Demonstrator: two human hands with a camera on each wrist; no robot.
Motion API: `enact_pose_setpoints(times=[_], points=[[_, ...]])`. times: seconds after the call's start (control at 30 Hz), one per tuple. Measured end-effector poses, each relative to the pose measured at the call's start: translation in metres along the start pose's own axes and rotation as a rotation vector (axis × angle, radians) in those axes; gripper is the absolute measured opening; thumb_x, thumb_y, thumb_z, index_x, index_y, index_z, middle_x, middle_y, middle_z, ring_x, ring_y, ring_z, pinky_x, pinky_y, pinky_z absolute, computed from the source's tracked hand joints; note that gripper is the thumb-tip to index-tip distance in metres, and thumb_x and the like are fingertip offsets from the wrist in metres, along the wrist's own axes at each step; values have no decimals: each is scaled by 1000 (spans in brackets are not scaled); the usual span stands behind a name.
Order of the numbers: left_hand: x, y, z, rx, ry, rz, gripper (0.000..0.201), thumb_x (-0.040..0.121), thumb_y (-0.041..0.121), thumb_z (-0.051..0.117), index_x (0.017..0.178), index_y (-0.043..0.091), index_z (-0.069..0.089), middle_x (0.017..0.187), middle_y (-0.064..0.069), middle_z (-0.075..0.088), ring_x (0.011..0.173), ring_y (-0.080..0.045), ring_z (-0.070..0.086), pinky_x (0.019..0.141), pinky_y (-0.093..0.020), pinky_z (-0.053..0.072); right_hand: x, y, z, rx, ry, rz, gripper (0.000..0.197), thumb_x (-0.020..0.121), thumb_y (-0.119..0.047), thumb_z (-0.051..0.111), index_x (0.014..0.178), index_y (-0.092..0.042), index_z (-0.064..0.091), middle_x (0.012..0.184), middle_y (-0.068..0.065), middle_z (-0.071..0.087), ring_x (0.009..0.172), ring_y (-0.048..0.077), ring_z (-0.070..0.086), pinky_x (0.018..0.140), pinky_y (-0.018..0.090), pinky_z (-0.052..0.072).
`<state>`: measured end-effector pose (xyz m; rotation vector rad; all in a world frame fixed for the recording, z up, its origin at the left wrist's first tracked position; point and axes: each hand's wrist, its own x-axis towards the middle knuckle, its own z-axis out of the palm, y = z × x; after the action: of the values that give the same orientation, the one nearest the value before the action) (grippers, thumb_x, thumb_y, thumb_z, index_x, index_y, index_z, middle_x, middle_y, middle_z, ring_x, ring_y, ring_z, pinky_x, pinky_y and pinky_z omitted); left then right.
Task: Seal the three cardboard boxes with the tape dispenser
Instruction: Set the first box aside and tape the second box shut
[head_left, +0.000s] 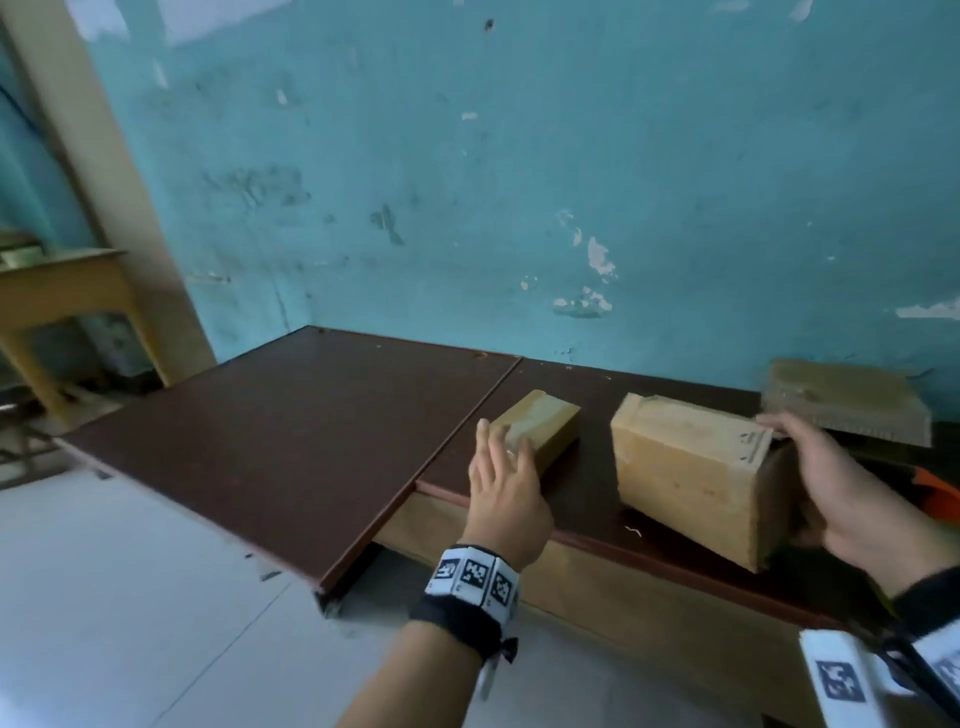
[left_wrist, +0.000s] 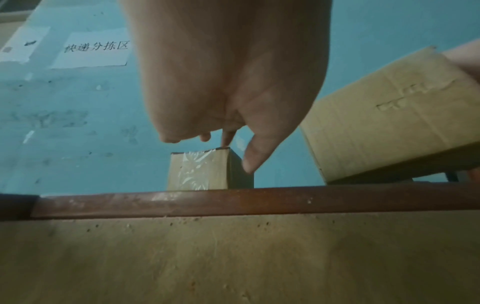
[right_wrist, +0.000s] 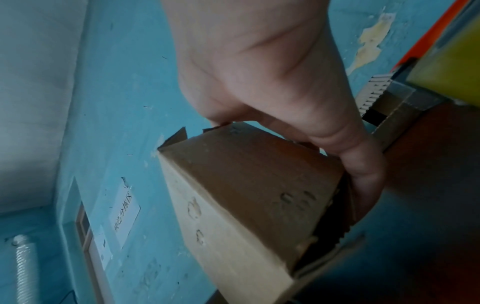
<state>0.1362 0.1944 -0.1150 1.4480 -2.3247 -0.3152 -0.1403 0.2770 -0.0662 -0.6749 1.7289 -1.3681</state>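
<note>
Cardboard of the large box (head_left: 691, 467), tilted on the brown table (head_left: 291, 431), is gripped at one end by the right hand (head_left: 852, 499), while left of it the left hand (head_left: 506, 483), fingers relaxed, touches the small taped box (head_left: 540, 423).

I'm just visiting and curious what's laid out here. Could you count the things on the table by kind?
Cardboard boxes: 3, namely the small taped box, the large box gripped by the right hand, and the flat box by the wall.
Tape dispensers: 1, the orange tape dispenser, only partly visible.
Total: 4.
</note>
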Motion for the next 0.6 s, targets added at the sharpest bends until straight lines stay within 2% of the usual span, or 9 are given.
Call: enact_pose_setpoints(times=[0.1, 0.17, 0.23, 0.3, 0.33, 0.4, 0.43, 0.5, 0.6], points=[[-16, 14, -12, -137, -33, 130, 81, 97, 8, 47, 165, 22, 3, 172, -4, -9, 157, -26, -21, 128, -56, 0, 5, 11, -8, 157, 22, 1, 35, 95, -58, 53, 107, -30, 70, 86, 12, 71, 89, 33, 60, 88, 50, 47], [-21, 30, -14, -272, -83, 212, 87, 100, 16, 54, 164, 32, -2, 172, 10, -6, 159, -21, -10, 129, -51, 6, 45, 37, -29, 193, 10, -56, 46, 86, -58, 64, 115, -22, 71, 75, 4, 75, 82, 34, 65, 95, 58, 48], [-22, 43, -13, -435, -140, 225, 94, 100, 22, 59, 159, 47, -10, 169, 21, -4, 159, -18, 0, 129, -47, 15, 80, 58, -52, 199, 28, -78, 70, 67, -62, 81, 120, -16, 72, 82, 9, 78, 77, 40, 73, 105, 69, 42], [-26, 57, -12, -566, -181, 247, 99, 101, 25, 60, 149, 59, -18, 169, 26, -7, 159, -14, 4, 127, -41, 18, 36, 41, -36, 243, -51, -37, 54, 72, -61, 77, 104, -16, 80, 85, 16, 78, 82, 42, 71, 107, 58, 43], [-27, 63, -9, -594, -184, 276, 99, 101, 24, 61, 151, 60, -18, 168, 28, -11, 159, -13, 4, 126, -38, 17, 7, 27, -24, 201, -77, -4, 43, 82, -56, 70, 90, -15, 81, 82, 16, 77, 83, 40, 68, 97, 49, 47], [-25, 73, -1, -518, -128, 386, 96, 100, 18, 61, 160, 49, -8, 166, 27, -23, 160, -17, -3, 125, -39, 15, -20, 15, -17, 136, -55, 5, 44, 94, -49, 59, 75, -13, 78, 71, 14, 75, 78, 34, 63, 81, 40, 45], [-22, 77, 5, -410, -64, 449, 94, 99, 17, 62, 163, 39, -3, 166, 24, -27, 160, -19, -9, 126, -43, 13, -22, 14, -18, 144, -48, -41, 43, 96, -46, 58, 79, -12, 76, 70, 14, 75, 78, 33, 63, 78, 39, 45], [-16, 83, 14, -201, 52, 516, 89, 97, 19, 61, 165, 23, 4, 169, 14, -24, 158, -18, -19, 128, -47, 4, -19, 11, -24, 134, -16, -139, 40, 97, -44, 58, 93, -8, 75, 80, 16, 77, 83, 34, 67, 82, 41, 47], [-8, 84, 23, -179, 3, 523, 85, 97, 24, 60, 165, 19, 9, 173, 10, -5, 158, -11, -14, 130, -46, 5, -18, 12, -33, 56, 60, -165, 37, 101, -38, 57, 101, -6, 74, 95, 17, 78, 95, 35, 70, 98, 46, 48]])
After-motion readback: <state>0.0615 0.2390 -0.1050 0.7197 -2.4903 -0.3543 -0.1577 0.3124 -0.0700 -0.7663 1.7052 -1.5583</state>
